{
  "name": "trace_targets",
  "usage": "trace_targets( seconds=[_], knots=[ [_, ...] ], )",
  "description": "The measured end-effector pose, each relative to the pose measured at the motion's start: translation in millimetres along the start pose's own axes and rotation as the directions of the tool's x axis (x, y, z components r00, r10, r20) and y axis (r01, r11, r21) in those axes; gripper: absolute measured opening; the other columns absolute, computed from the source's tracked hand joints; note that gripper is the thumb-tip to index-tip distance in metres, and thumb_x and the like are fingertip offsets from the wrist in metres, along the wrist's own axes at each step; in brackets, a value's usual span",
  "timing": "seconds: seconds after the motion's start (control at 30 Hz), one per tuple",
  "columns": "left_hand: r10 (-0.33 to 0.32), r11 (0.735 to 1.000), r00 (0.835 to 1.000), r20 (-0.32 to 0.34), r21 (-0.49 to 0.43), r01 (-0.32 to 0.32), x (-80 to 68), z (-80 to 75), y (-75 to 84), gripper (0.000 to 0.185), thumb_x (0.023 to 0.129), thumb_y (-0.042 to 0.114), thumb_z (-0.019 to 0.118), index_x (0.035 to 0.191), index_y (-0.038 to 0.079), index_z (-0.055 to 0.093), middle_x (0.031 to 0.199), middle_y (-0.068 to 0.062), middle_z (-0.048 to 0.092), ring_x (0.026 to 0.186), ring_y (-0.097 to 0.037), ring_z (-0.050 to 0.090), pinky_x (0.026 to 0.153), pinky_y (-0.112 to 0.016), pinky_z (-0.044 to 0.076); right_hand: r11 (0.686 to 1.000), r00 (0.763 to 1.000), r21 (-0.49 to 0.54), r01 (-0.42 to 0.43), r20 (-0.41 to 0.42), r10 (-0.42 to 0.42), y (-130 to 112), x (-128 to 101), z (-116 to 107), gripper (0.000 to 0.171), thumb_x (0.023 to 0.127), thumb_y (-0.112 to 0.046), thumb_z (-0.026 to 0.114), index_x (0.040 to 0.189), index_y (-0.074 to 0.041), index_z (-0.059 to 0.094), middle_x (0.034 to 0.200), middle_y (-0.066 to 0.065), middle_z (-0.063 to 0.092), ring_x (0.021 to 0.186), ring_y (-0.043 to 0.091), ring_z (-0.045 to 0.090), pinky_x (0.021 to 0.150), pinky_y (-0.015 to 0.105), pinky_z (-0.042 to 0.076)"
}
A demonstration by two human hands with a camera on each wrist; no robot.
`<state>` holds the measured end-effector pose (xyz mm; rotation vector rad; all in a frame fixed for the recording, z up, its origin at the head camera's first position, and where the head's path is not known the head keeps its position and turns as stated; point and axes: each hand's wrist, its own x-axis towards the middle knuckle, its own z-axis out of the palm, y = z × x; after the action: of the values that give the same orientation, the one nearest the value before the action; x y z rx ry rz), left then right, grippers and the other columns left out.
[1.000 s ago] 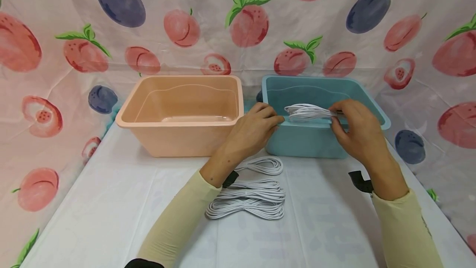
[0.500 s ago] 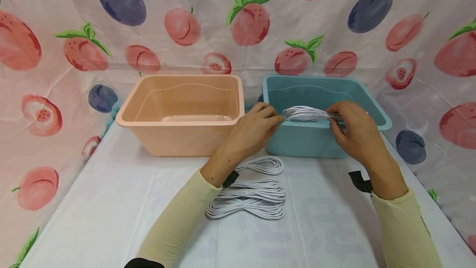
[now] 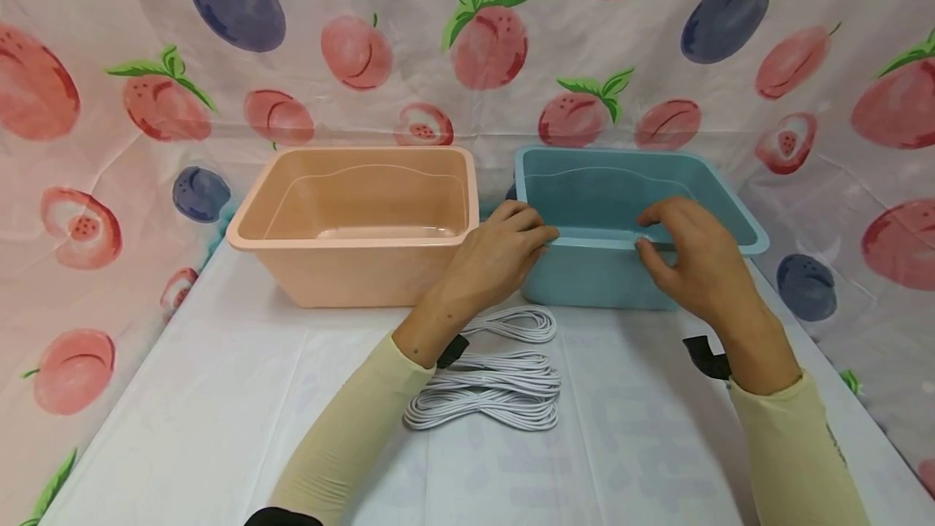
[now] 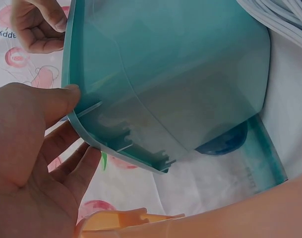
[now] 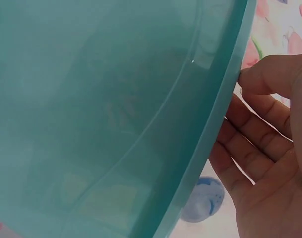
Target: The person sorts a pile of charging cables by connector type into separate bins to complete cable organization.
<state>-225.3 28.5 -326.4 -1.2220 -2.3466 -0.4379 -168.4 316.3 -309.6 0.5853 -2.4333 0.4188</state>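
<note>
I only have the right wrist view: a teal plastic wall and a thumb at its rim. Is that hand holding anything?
Observer: No. The head view shows the right hand at the near rim of the blue bin, with its thumb tip on the edge and nothing in its fingers.
Operator: Where is the other hand?
Observer: The left hand rests on the same bin's near left corner, thumb against the rim.
Operator: Is anything lying outside the bin?
Observer: Yes, white cord bundles lie on the table in front of the bin, beside the left wrist.
</note>
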Motion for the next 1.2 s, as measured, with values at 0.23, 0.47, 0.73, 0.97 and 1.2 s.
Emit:
trace_targets(
  seconds=[0.23,0.47,0.73,0.97,1.2],
  knots=[
    [-0.007,1.0,1.0,0.017,-0.001,0.007,-0.3,0.4,-0.7,0.026,0.108,0.022,0.065,0.131,0.018,0.076,0.123,-0.001,0.07,0.127,-0.021,0.055,0.104,-0.03,0.053,0.997,0.997,0.023,0.076,-0.026,-0.075,-9,1,1,0.028,0.083,0.006,0.078,0.109,0.001,0.068,0.105,0.016,0.068,0.099,0.035,0.064,0.089,0.051,0.05],
    [-0.007,1.0,1.0,0.011,0.001,0.007,-0.7,0.8,-0.8,0.026,0.108,0.022,0.065,0.13,0.018,0.076,0.123,-0.001,0.07,0.126,-0.021,0.055,0.103,-0.029,0.053,0.99,0.99,0.032,0.141,-0.024,-0.14,-18,2,2,0.026,0.083,0.003,0.077,0.107,0.0,0.068,0.102,0.014,0.068,0.096,0.034,0.064,0.087,0.049,0.05],
    [-0.007,1.0,1.0,0.006,0.004,0.007,-0.2,0.8,-0.3,0.026,0.107,0.022,0.066,0.131,0.017,0.076,0.122,0.0,0.07,0.127,-0.021,0.055,0.104,-0.029,0.052,0.981,0.981,0.029,0.194,-0.004,-0.194,-33,3,4,0.027,0.083,0.0,0.078,0.107,-0.001,0.068,0.102,0.012,0.069,0.094,0.032,0.064,0.086,0.052,0.053],
    [-0.003,1.0,1.0,-0.001,0.008,0.003,-0.3,1.9,-1.1,0.025,0.107,0.022,0.066,0.13,0.017,0.077,0.123,-0.001,0.07,0.126,-0.02,0.056,0.103,-0.029,0.052,0.968,0.968,0.022,0.252,-0.009,-0.252,-45,3,5,0.023,0.083,-0.003,0.077,0.105,-0.001,0.069,0.101,0.011,0.068,0.092,0.032,0.064,0.085,0.053,0.054],
    [-0.003,1.0,1.0,0.002,0.012,0.003,-0.6,1.8,-0.8,0.025,0.107,0.022,0.066,0.13,0.017,0.077,0.123,-0.001,0.07,0.126,-0.02,0.056,0.103,-0.029,0.053,0.961,0.961,0.018,0.277,0.004,-0.277,-54,1,9,0.023,0.083,-0.002,0.078,0.104,-0.003,0.068,0.099,0.009,0.067,0.091,0.031,0.064,0.082,0.051,0.053]
  ],
)
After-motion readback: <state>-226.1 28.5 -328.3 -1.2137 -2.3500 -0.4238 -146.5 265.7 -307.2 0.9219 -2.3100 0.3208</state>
